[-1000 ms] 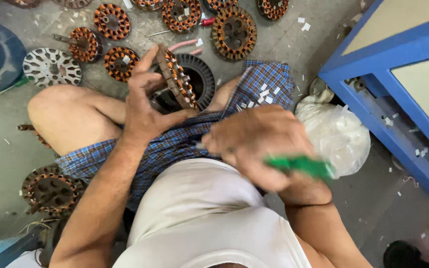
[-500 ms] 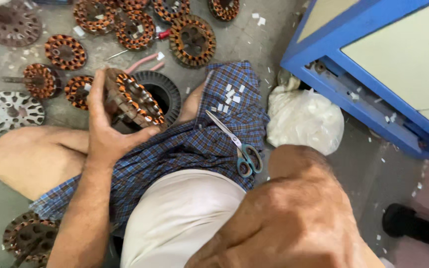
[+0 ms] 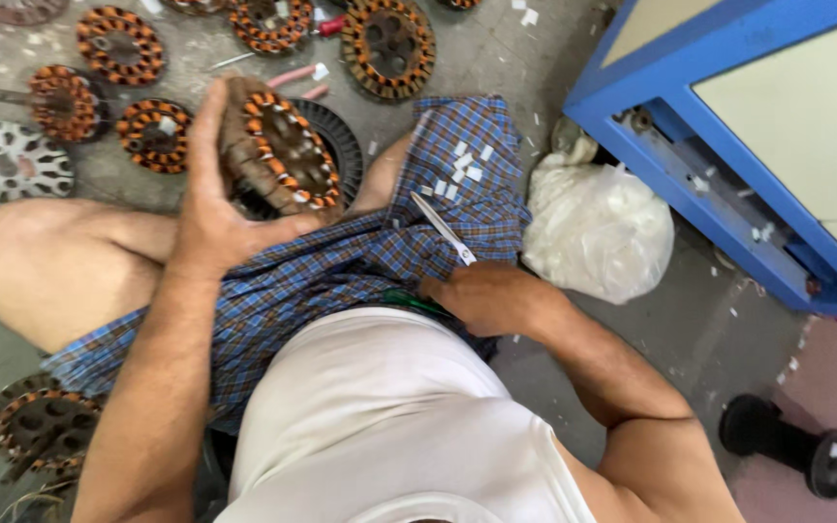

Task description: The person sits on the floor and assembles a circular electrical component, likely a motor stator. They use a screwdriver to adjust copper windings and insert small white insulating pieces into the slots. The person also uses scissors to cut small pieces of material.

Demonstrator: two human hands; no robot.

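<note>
Overhead, the left hand [image 3: 210, 208] clamps a round brown stator wound with orange-banded copper coils [image 3: 278, 155]. The right hand [image 3: 491, 295] grips green-handled steel scissors [image 3: 443, 230] on the blue checked cloth lap [image 3: 341, 266].

1. I see round wound coils on the grey floor [image 3: 196, 58], like one big one [image 3: 387, 44] at the top.
2. A silver metal disc [image 3: 7, 160] lies on the left.
3. A white plastic bag [image 3: 598, 228] sits just beside a blue cabinet [image 3: 719, 208].
4. A black spool [image 3: 791, 446] lies on the pink floor.
5. Small white paper bits [image 3: 462, 169] rest on the checked cloth.
</note>
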